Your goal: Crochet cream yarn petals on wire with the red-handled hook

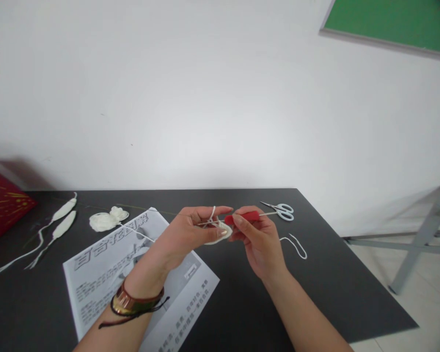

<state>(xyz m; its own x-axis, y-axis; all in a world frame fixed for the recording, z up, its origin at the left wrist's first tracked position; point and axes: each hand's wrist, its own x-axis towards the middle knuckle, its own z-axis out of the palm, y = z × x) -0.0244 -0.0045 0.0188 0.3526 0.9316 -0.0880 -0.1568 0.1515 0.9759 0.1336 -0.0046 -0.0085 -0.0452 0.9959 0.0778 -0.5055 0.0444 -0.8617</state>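
While the left hand (181, 232) held the small white crochet piece (225, 233) above the table (249, 308), its thumb was pressed on the work and a strand of white yarn (213, 213) stood up by the index finger. The right hand (262, 242) had its fingers clamped on the red handle of the crochet hook (252, 216), whose metal shaft ran across to the piece. That piece looked light, soft and limp, likely to stretch if tugged, so a gentle pinch on its worked edge, beside the hook, seemed the best hold. The hook was probably stiff; its thick handle promised surer grip than the thin, smooth shaft.
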